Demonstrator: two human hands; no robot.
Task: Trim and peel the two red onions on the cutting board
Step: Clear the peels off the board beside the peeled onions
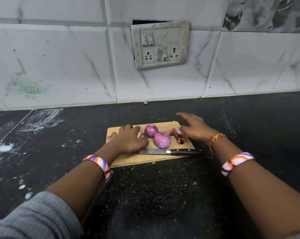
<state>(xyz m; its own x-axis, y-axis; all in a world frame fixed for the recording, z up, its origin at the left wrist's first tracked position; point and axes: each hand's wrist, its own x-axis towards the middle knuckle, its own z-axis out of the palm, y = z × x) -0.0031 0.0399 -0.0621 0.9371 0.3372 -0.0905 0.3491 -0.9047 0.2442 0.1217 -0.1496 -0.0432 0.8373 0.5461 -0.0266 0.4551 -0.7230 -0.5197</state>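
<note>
Two peeled red onions (151, 130) (162, 139) side by side, mid cutting board (128, 161), on the dark desk (163, 195). Left hand (128, 140) flat on board, fingers loose. Right hand (194, 126) spread over skin scraps (179, 135). Knife (168, 151) along the near edge.

A dark speckled tabletop (154, 195) is carrying a wooden cutting board (128, 162), lying near the tiled wall. White smears (42, 119) and small flecks are marking the tabletop's left part; fine debris is lying scattered around the board.
</note>
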